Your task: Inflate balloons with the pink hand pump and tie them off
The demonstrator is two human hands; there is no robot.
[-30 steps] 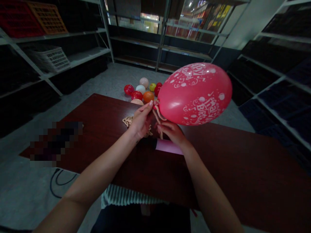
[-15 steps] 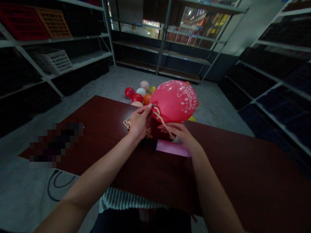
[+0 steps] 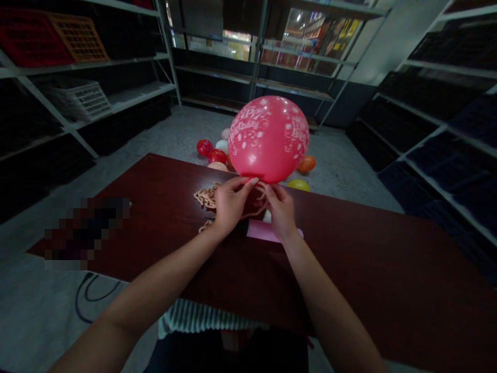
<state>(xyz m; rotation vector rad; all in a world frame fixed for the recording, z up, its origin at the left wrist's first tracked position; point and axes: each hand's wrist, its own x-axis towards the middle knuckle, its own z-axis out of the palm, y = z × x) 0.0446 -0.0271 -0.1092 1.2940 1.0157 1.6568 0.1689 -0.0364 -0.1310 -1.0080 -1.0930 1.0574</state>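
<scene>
A large pink-red balloon (image 3: 269, 137) with white printing stands upright above the table's far edge, its neck at the bottom. My left hand (image 3: 231, 202) is closed on that neck. Beside it, my right hand (image 3: 280, 210) pinches a beige cord (image 3: 254, 212), which loops between both hands just under the balloon. A heap of the same beige cord (image 3: 206, 197) lies on the table to the left of my left hand. Below my right hand is a pink cylinder (image 3: 262, 230), partly covered by that hand.
The dark red table (image 3: 349, 259) spans the view. Several small balloons (image 3: 216, 156) lie on the floor behind it. A blurred-out item (image 3: 91, 228) is at the table's left. Shelves with crates (image 3: 83, 98) stand around, and a black cable (image 3: 79, 300) hangs at lower left.
The balloon has swung from leaning right to upright. My right hand has moved up and left, closing on the cord near my left hand, which has shifted slightly.
</scene>
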